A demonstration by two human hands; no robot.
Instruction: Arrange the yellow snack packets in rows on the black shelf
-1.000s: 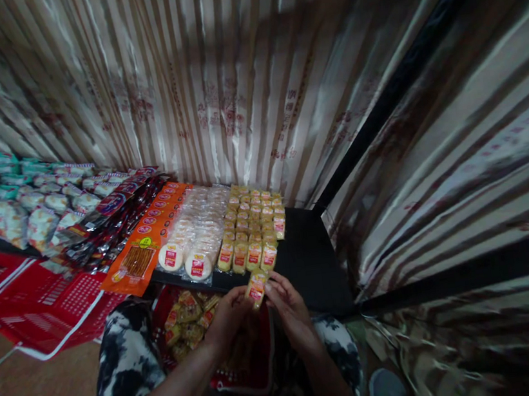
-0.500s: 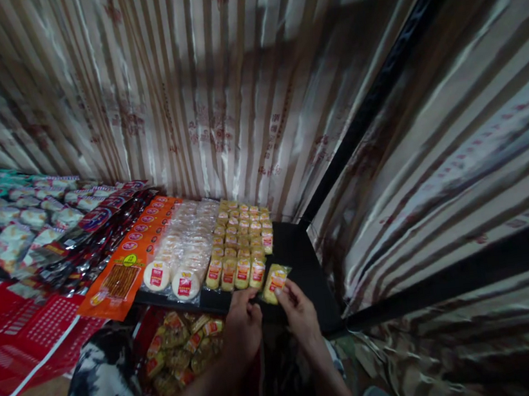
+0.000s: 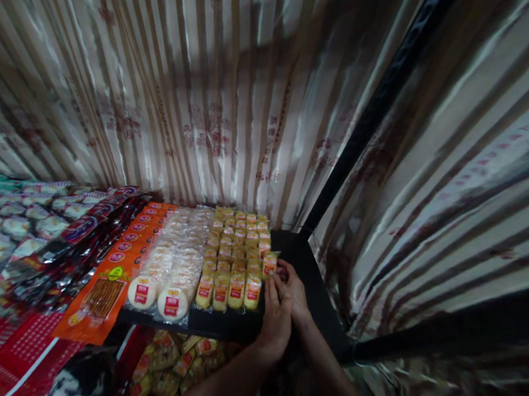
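Pinched yellow packet (image 3: 270, 263) in right hand (image 3: 294, 290), at the right edge of the packet rows (image 3: 236, 289), near their front; held left hand (image 3: 275, 323) just before it, stretched toward its near end, could not tell whether gripping too. Judged probably light, slick in the wrapper, rather soft and somewhat fragile inside; best taken gently by the long sides. Noted black shelf (image 3: 312, 276) surface to the right of the rows, likely room for moving; shelf's front edge just before the rows, white round crackers (image 3: 172, 303) close on their left, striped curtain (image 3: 193, 103) behind
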